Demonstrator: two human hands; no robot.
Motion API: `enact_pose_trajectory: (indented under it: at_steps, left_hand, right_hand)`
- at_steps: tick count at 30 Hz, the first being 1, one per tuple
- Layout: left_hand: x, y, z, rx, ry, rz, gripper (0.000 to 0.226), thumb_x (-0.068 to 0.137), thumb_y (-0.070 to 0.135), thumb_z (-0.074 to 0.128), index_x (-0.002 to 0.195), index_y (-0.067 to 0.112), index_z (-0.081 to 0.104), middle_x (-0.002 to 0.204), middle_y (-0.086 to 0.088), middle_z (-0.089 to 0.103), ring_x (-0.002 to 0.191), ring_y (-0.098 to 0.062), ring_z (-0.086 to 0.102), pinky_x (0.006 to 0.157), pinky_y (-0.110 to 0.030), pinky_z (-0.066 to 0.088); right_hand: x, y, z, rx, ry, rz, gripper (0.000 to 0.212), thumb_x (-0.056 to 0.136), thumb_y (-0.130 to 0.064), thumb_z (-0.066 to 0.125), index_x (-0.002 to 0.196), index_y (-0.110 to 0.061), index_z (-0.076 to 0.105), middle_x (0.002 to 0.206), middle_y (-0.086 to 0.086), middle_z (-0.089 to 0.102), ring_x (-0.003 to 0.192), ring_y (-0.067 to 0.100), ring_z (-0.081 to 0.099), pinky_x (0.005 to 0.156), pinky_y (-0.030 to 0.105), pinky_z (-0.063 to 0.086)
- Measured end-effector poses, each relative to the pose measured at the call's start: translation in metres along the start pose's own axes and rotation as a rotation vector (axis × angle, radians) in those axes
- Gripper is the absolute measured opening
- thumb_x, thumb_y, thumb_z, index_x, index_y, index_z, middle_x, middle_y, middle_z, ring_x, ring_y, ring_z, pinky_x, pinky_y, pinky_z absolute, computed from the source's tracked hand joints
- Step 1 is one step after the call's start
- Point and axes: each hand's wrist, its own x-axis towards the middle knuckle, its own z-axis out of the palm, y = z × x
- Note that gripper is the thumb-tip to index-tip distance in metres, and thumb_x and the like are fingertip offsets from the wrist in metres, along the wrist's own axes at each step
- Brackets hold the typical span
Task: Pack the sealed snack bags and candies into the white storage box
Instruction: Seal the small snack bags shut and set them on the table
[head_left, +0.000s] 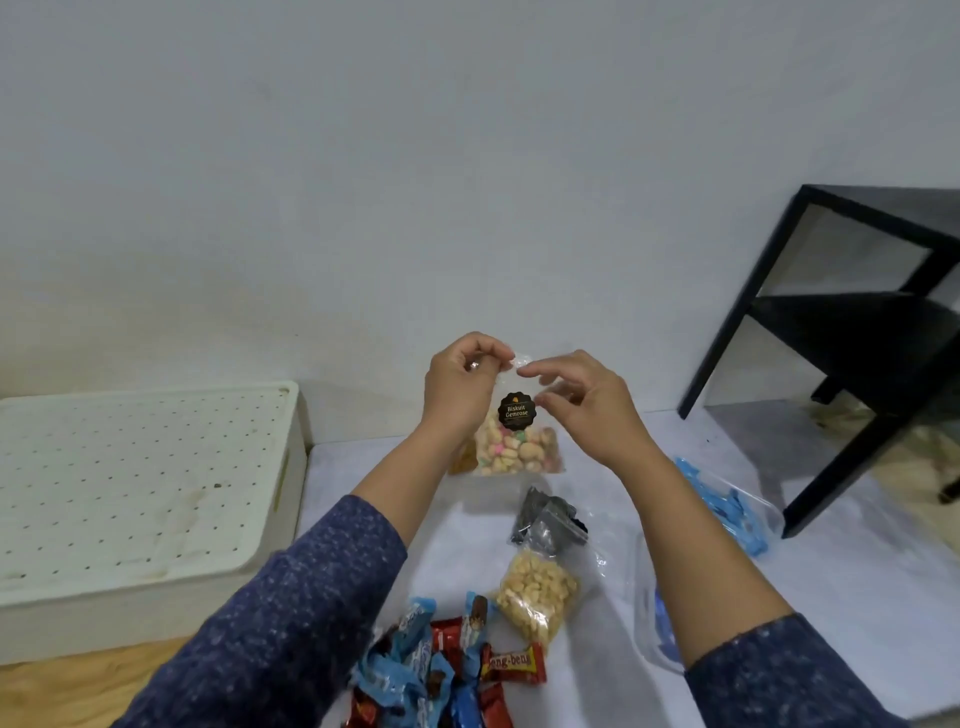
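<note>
A clear bag of coloured biscuits (517, 447) with a round black label hangs upright above the white surface. My left hand (462, 384) pinches its top left corner. My right hand (582, 402) holds the top right edge between thumb and fingers. Below lie a bag of pale nuts (537, 597), a dark grey pouch (548, 522) and a pile of wrapped candy bars (441, 670) in blue and red. The white storage box (150, 499) stands at the left with its perforated lid on.
A black shelf frame (852, 332) stands at the right by the wall. A clear bag of blue clips (727, 501) lies near it. A clear plastic container (654, 618) sits partly behind my right forearm. Wooden floor shows at the lower left.
</note>
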Motion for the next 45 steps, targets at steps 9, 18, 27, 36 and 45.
enact_pose_trajectory:
  at_steps: [9,18,27,36,45]
  left_hand:
    - [0.016,-0.038,0.040,0.252,-0.268,0.116,0.042,0.081,0.009,0.070,0.113,0.036,0.061,0.124,0.003,0.055,0.099,-0.009,0.062,0.079,-0.006,0.046]
    - [0.067,-0.119,0.100,0.605,-0.194,0.036,0.037,0.080,-0.005,0.060,0.106,0.020,0.066,0.113,-0.007,0.057,0.082,-0.010,0.059,0.069,-0.001,0.039]
    - [0.105,-0.182,0.120,0.798,-0.117,-0.094,0.031,0.087,0.000,0.060,0.112,0.018,0.066,0.107,-0.005,0.058,0.078,-0.004,0.053,0.063,0.001,0.039]
    - [0.111,-0.191,0.118,0.807,-0.106,-0.090,0.043,0.081,0.003,0.066,0.121,0.019,0.062,0.128,-0.008,0.056,0.119,-0.021,0.054,0.100,-0.023,0.041]
    - [0.076,-0.161,0.106,0.834,-0.204,-0.020,0.027,0.089,0.017,0.062,0.115,0.015,0.064,0.125,-0.006,0.058,0.119,-0.019,0.051,0.088,-0.008,0.026]
  right_hand:
    - [0.024,0.067,-0.028,-0.050,0.081,0.181,0.038,0.081,0.007,0.061,0.089,-0.029,0.069,0.084,-0.002,0.054,0.066,0.009,0.058,0.072,0.013,0.048]
    - [0.073,0.166,-0.036,0.009,-0.067,0.350,0.035,0.081,0.009,0.058,0.091,-0.022,0.069,0.080,-0.001,0.053,0.072,0.020,0.058,0.073,0.026,0.051]
    - [0.116,0.248,-0.008,-0.060,-0.238,0.339,0.033,0.081,0.007,0.061,0.104,-0.015,0.070,0.089,0.002,0.058,0.079,0.018,0.058,0.060,-0.002,0.042]
    - [0.122,0.260,-0.010,-0.116,-0.267,0.321,0.036,0.084,0.001,0.056,0.114,-0.017,0.067,0.122,0.006,0.059,0.097,0.018,0.059,0.088,0.021,0.046]
    - [0.073,0.223,-0.026,-0.191,-0.146,0.453,0.038,0.085,-0.007,0.057,0.120,-0.020,0.062,0.122,0.007,0.058,0.093,0.017,0.061,0.079,0.018,0.040]
